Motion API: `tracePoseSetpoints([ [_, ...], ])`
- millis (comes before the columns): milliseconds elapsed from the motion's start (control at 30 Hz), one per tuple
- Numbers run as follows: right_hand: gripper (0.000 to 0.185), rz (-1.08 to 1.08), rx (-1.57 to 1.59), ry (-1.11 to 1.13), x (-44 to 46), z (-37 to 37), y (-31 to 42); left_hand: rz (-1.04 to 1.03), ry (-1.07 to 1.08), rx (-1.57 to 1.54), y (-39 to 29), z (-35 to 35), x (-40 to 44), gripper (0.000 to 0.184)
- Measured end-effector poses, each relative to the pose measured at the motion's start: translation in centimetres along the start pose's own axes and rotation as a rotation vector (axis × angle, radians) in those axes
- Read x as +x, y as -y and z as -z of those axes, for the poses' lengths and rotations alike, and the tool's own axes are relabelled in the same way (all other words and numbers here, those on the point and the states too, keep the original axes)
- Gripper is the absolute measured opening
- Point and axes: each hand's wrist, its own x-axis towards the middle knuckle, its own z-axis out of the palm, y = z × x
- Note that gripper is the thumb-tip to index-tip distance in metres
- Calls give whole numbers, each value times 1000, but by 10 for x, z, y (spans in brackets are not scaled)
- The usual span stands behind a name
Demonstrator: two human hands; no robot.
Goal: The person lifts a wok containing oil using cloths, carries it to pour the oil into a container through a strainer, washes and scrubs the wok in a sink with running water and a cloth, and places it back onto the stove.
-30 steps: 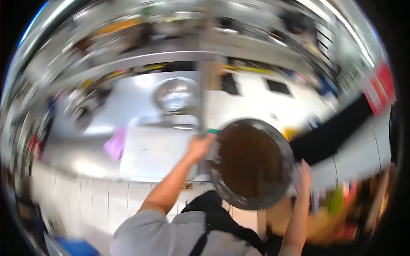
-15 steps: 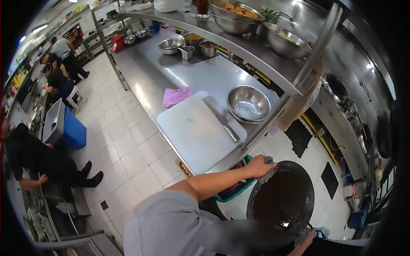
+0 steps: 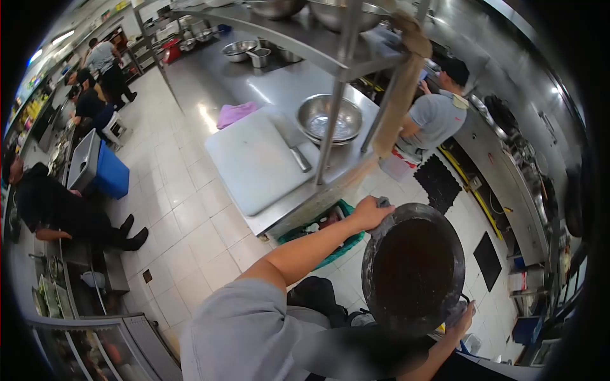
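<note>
The head camera looks forward and steeply down from above the wearer's grey sleeve [image 3: 238, 317], its wide round view catching the pan [image 3: 416, 270] close up, the counter [image 3: 279, 89] farther off and the aisle floor [image 3: 181, 222] left.

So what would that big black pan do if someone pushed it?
The pan is probably heavy, being wide and held by the left hand and the right hand. A push might tip it, since only those hands seem to support it. What looks like dark liquid inside could slosh.
</note>
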Motion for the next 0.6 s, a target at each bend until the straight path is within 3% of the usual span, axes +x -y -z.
tracePoseSetpoints([
  [100,37,62,51,57,18,-6,3,-26,-33,-14,-5,-21,17,55],
  [167,35,76,71,19,17,-13,7,-28,76,-4,-24,-24,21,57],
  [267,35,41,89,-17,30,-5,21,12,41,74,-17,-52,48,42],
  [333,35,-2,72,-78,48,-1,24,43,65,-17,-3,-71,71,38],
  [600,30,58,92,-193,102,1,46,27,200,-167,-51,-118,123,34],
])
